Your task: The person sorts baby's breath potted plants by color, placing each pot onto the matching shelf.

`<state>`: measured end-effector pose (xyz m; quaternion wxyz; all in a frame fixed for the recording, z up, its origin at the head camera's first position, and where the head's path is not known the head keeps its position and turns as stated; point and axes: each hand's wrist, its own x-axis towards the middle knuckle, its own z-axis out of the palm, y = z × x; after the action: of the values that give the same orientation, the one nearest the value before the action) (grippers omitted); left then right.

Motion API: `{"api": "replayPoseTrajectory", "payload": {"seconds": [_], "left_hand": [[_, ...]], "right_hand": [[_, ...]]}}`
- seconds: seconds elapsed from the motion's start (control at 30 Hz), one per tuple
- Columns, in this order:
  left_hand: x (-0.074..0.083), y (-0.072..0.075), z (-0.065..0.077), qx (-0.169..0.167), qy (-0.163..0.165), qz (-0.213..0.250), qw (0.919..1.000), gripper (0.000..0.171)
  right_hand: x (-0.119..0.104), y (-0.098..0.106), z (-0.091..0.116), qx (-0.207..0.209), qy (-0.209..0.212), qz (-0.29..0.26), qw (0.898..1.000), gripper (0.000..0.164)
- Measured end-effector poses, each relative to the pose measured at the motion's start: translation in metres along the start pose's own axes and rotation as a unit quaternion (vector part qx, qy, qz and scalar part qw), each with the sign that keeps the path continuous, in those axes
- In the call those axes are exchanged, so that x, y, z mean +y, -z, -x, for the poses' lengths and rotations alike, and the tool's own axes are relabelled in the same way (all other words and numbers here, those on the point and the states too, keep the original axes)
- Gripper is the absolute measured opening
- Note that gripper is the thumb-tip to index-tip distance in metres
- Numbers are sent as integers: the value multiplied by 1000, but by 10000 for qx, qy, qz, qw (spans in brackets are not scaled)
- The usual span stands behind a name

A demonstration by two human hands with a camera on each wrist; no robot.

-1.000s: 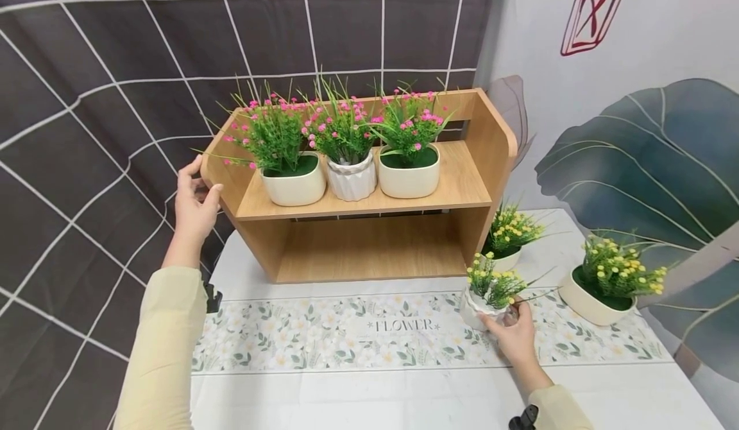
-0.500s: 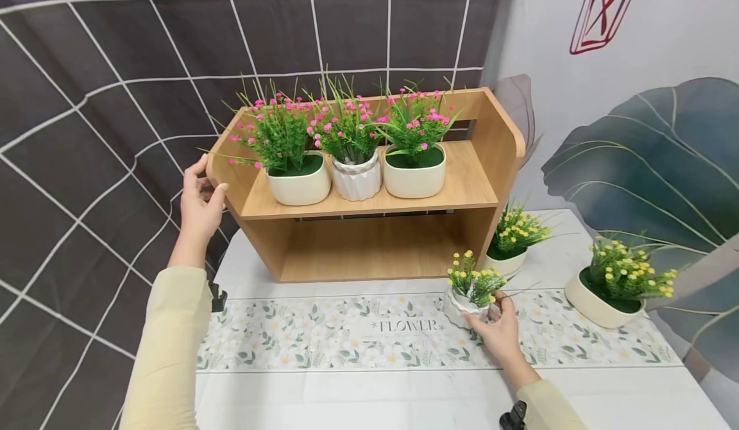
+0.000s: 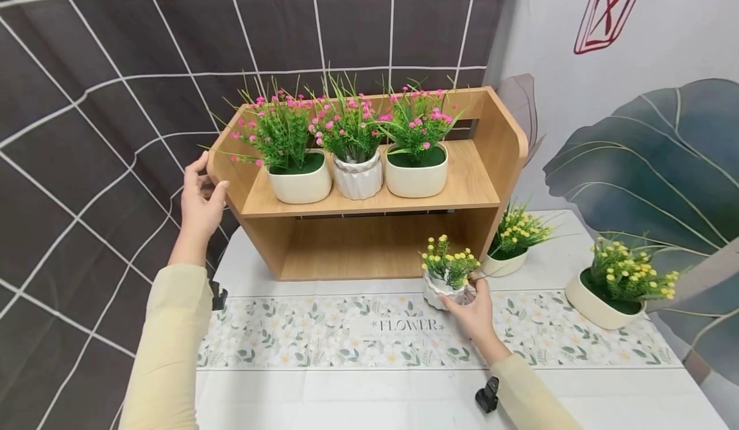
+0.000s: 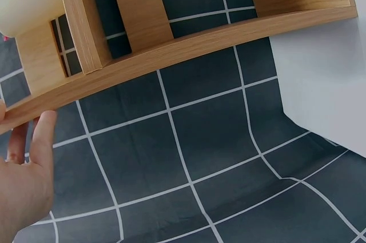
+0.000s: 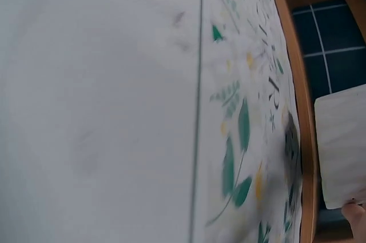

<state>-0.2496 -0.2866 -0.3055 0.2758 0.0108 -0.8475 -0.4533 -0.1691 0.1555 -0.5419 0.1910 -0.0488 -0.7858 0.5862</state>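
My right hand pinches the white ribbed pot of a small yellow-flowered potted plant, held in front of the lower level of a wooden shelf. In the right wrist view, part of the white pot shows beside a fingertip. At the upper left, my left hand grips the edge of the shelf's left side panel. The left wrist view shows its fingers against the panel edge. On the upper level stand three pink-flowered potted plants in a row.
Two yellow-flowered plants in cream oval pots stand to the right: one pot beside the shelf, another pot farther right. A floral runner crosses the white table. A dark gridded cloth hangs behind and left.
My right hand has carried the small yellow-flowered plant leftward and up toward the shelf's lower opening. The left hand stays on the side panel. The head view has shifted slightly.
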Motion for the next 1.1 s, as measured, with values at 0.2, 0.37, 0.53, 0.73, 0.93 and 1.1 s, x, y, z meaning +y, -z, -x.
{"api": "replayPoseTrajectory", "payload": {"seconds": [0.2, 0.37, 0.53, 0.73, 0.93, 1.1], "left_hand": [[0, -1, 0, -18, -24, 21, 10000, 55], [0, -4, -3, -51, -43, -12, 10000, 55], [-1, -3, -3, -68, 48, 37, 10000, 56], [-2, 0, -1, 7, 199, 100, 9998, 57], [-1, -1, -1, -18, 144, 109, 9998, 57], [0, 0, -1, 9, 168, 106, 9998, 57]], "right_hand": [[-2, -15, -7, -85, 12, -64, 9999, 76], [4, -24, -11, -140, 13, -130, 9998, 75], [7, -34, -14, -55, 210, -66, 9997, 75], [9, -44, -17, 42, 182, -219, 9996, 75], [6, -49, -21, -61, -39, -316, 9995, 73], [5, -51, -24, -332, -239, -261, 9988, 72]]}}
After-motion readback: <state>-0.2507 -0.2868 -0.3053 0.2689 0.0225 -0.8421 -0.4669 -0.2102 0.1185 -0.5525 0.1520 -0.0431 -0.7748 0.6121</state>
